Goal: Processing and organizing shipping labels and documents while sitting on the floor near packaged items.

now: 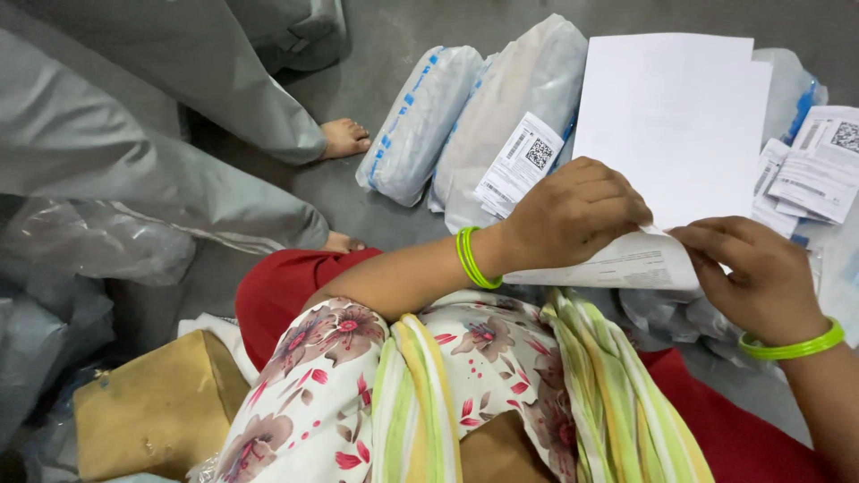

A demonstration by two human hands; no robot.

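Peeling looks to be the step: a white paper sheet (671,125) is pinched at its lower edge by the left hand (573,215) and right hand (761,277), above wrapped parcels (501,116) on the floor. Next, probably, the layers get pulled apart with a steady pinch.

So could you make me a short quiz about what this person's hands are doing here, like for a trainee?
1. True or false: both hands grip the same white sheet.
2. What colour are the bangles on both wrists?
3. Which lies on the floor beyond the hands? A) glass bottles B) plastic-wrapped parcels with printed labels C) metal tools

Key
1. True: the left hand and right hand pinch its folded lower edge.
2. Green; see the left bangle.
3. B
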